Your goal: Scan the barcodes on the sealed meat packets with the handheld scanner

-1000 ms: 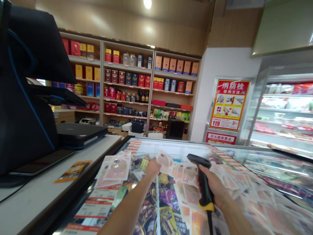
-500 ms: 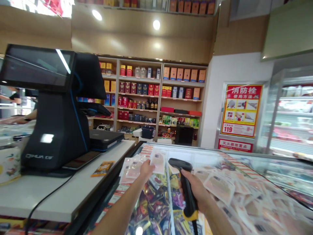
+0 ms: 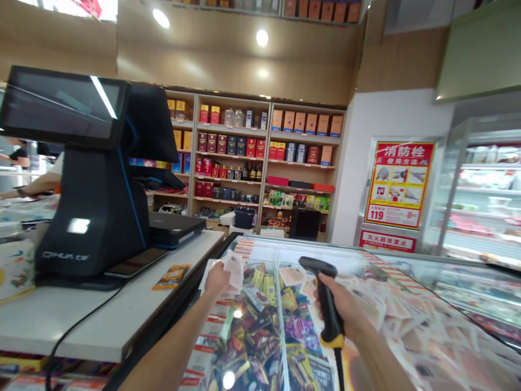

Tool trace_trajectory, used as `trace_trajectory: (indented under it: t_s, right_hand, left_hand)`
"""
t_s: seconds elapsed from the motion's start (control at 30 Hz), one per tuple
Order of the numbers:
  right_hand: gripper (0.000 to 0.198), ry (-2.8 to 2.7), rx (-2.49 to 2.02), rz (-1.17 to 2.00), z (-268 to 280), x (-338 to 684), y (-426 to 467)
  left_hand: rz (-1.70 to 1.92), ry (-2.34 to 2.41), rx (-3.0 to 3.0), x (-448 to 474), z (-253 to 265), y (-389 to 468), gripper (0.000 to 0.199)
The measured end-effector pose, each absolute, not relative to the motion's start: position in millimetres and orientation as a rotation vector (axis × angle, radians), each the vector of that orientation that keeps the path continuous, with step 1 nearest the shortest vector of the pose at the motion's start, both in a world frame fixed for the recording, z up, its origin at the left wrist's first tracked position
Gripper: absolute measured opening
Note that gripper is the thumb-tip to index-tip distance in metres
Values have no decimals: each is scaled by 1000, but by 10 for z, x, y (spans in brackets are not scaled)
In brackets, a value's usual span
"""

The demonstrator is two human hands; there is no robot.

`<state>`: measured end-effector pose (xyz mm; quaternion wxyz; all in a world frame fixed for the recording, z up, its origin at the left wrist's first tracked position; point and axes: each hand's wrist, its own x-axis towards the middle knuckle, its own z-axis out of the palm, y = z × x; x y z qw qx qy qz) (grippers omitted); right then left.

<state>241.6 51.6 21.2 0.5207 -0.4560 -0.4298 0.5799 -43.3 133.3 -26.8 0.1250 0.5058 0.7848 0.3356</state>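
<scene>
two holds, clocked from mid-view: your left hand (image 3: pixel 217 278) has fingers pinching a thin, clear plastic packet (image 3: pixel 236 269) at seven o'clock, over the clear glass freezer top (image 3: pixel 255 250); your right hand (image 3: pixel 345 305) has fingers wrapped round the handle of a black-and-yellow plastic barcode scanner (image 3: pixel 330 312) at five o'clock. the packet should be light, floppy and slippery, so take it by an edge; the scanner looks stiff, best taken by its handle. any packet print is too blurred to read. the rectangular red-and-yellow sign (image 3: pixel 399 184) at three o'clock shows "消防栓", "使用方法" and "119"; the black display stand (image 3: pixel 95 209) at nine o'clock begins "qihua".
</scene>
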Motion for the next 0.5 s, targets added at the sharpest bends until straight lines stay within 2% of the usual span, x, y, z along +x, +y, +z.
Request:
trace_trajectory:
  t_s: [0.23, 0.5]
  right_hand:
    - [28, -961, -1172, 1256, 233, 2844, 593]
    - [27, -849, -1252, 1147, 208, 3336, 652]
  left_hand:
    - [1092, 2544, 1498, -308, -161, 1295, 43]
    - [939, 2227, 1957, 635, -230, 1664, 43]
